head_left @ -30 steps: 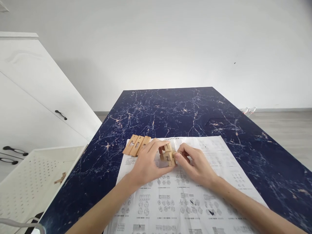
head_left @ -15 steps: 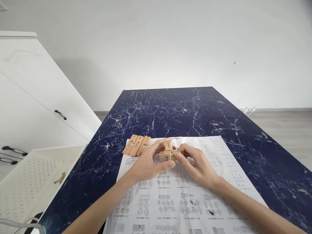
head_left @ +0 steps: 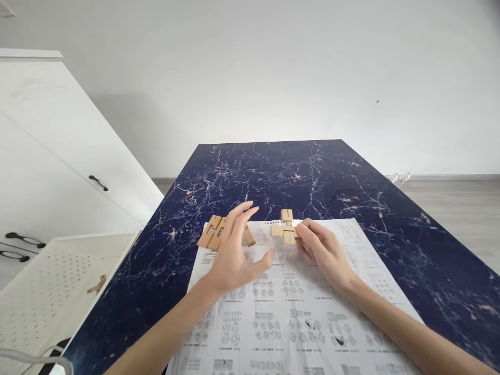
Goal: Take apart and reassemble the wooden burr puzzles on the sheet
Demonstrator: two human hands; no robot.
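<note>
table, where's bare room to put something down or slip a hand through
The far half of the table beyond the instruction sheet is bare, as is the right strip beside the sheet. It is crowded at the sheet's far edge: loose wooden pieces, open left hand, right hand holding the wooden cross.

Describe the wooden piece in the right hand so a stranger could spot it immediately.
On the blue marble table lies a printed sheet. At its far edge, the right hand pinches a cross-shaped wooden assembly; the loose wooden pieces beyond the left hand are flat, separate bars.
</note>
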